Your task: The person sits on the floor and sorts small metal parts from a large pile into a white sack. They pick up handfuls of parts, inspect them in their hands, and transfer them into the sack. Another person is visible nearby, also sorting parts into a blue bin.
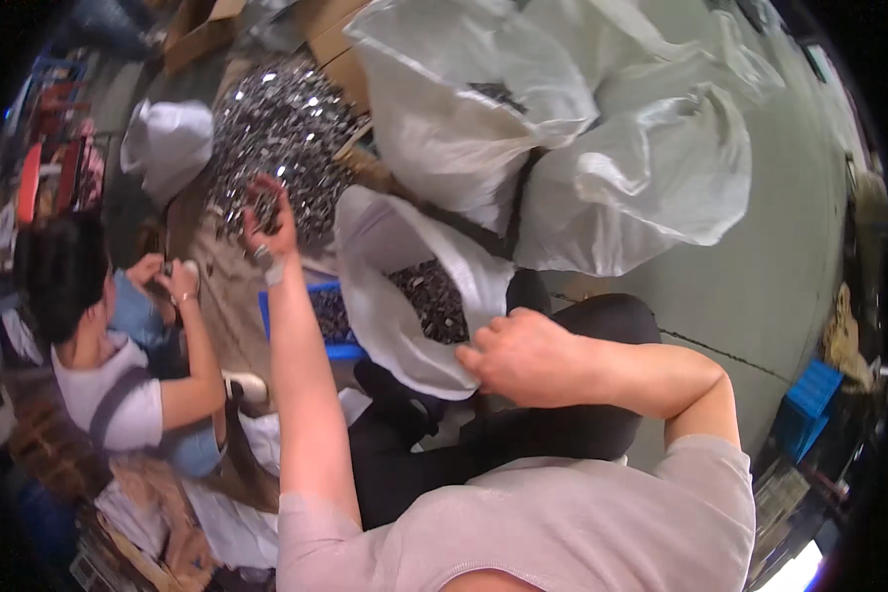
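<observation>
My left hand (271, 225) is raised at the heap of small shiny pieces (301, 113), its fingers curved with a gap between them—I cannot tell whether a piece sits inside. My right hand (523, 357) looks closed on the near right rim of the open white sack (370, 281), which stands in front of me, mouth up, with dark pieces (436, 304) inside. I would do best to keep that rim drawn out gently, so the mouth stays wide and the loose wall doesn't fold in. At the heap, cupped fingers with the palm low should spill less than a pinch. The blue tray (343, 351) sits just beside the sack's left wall—worth keeping my forearm clear of its edge.
</observation>
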A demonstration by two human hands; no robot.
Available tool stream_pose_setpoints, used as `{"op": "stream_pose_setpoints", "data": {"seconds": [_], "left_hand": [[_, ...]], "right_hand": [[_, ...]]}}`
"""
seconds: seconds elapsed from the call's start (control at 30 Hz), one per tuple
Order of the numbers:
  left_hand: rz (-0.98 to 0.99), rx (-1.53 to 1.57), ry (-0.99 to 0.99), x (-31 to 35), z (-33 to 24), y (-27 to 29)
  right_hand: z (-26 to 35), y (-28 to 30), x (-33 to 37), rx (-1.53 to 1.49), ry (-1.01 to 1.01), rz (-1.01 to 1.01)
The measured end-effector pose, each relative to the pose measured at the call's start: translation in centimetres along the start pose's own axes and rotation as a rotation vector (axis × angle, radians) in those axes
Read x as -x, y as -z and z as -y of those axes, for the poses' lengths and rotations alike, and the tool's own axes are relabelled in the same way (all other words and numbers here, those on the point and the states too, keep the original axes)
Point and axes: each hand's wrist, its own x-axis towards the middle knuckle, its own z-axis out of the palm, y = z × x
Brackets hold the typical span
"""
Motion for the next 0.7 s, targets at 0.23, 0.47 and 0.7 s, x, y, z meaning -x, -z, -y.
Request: {"op": "stream_pose_setpoints", "data": {"seconds": [0.23,0.47,0.7], "left_hand": [[0.017,-0.141,0.011,4.3,1.0,1.1],[-0.016,-0.087,0.002,5.0,1.0,4.0],[-0.045,-0.051,0.051,6.0,-0.5,5.2]], "right_hand": [[-1.1,-1.6,-4.4,-0.05,0.016,0.01],[-2.5,-4.6,-7.9,0.001,-0.181,0.038],[-1.7,-4.3,-12.2,0.259,-0.234,-0.125]]}}
